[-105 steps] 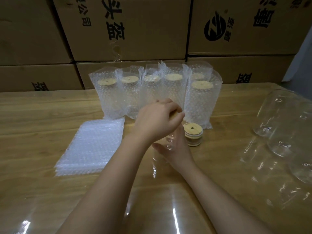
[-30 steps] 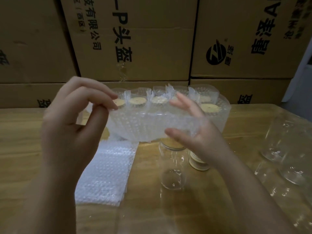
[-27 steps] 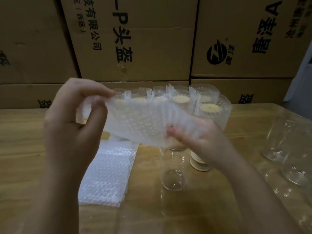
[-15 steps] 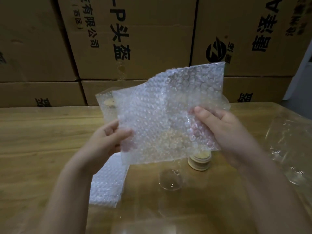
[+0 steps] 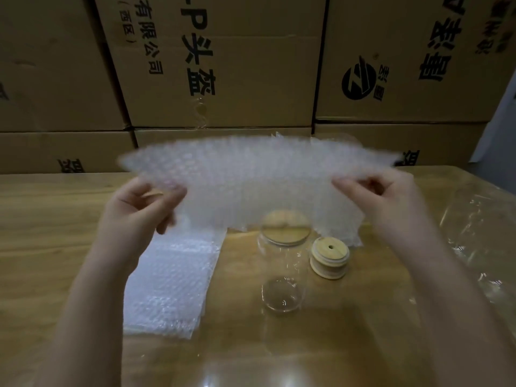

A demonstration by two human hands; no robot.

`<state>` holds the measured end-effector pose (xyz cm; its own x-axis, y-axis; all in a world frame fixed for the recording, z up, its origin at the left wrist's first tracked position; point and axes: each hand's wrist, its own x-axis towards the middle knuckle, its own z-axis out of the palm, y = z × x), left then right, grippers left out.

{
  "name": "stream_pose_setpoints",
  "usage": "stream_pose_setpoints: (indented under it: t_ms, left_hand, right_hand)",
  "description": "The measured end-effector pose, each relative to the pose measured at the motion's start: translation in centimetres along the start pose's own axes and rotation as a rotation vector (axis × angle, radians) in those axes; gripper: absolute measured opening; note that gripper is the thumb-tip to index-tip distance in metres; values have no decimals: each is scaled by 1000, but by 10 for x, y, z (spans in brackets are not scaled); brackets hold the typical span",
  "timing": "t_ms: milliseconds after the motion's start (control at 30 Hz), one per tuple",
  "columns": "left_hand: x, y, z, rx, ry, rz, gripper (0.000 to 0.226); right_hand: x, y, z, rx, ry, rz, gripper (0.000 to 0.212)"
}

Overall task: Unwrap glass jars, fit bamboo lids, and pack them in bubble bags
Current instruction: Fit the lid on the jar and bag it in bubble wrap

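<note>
I hold a bubble bag (image 5: 251,180) stretched out flat and wide above the table, blurred by motion. My left hand (image 5: 139,210) pinches its left edge and my right hand (image 5: 388,199) pinches its right edge. Below it a clear glass jar (image 5: 282,277) stands upright with a bamboo lid (image 5: 284,230) on top. Right beside the jar sits a short stack of spare bamboo lids (image 5: 329,258). The row of packed jars behind is hidden by the held bag.
A pile of flat bubble bags (image 5: 170,286) lies on the wooden table (image 5: 55,233) at the left. Clear plastic wrap and unwrapped glass (image 5: 480,236) lie at the right edge. Cardboard boxes (image 5: 223,65) wall off the back.
The bubble bag, held upright half a second ago, has swung to a flat, wide spread between my hands. My hands have moved apart. The lidded jar now shows below the bag.
</note>
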<state>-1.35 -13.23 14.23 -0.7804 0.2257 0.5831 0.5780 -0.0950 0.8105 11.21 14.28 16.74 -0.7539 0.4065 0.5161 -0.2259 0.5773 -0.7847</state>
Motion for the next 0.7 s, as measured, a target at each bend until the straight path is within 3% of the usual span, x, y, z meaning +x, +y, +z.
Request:
stream_pose_setpoints:
  t_ms: [33,100,267,333,433,500,567,633,700]
  left_hand:
    - [0,0,-2,48,11,88,9]
    - [-1,1,-4,85,23,195,22]
    - [-1,-2,-4,50,133,118,30]
    - [-1,-6,-7,11,119,22,38]
    - [-1,-15,-12,-126,31,-203,22]
    - [1,-21,-12,-231,6,-374,37]
    - [1,-26,-9,-170,49,-427,46]
    - [-1,-28,-7,-23,75,-410,28]
    - [-4,-29,-8,78,-5,-398,15]
  right_hand:
    - [-1,-3,-2,21,8,-51,9]
    - [-5,-10,-4,57,-5,-160,32]
    - [-7,-12,0,171,-5,-199,37]
    - [-7,-9,3,162,1,-128,41]
    - [-5,-4,7,126,-90,15,32]
    - [-1,4,8,67,-143,117,38]
    - [3,13,9,131,-172,239,38]
    - [3,16,12,243,-203,330,27]
    - [3,17,16,260,-204,343,13]
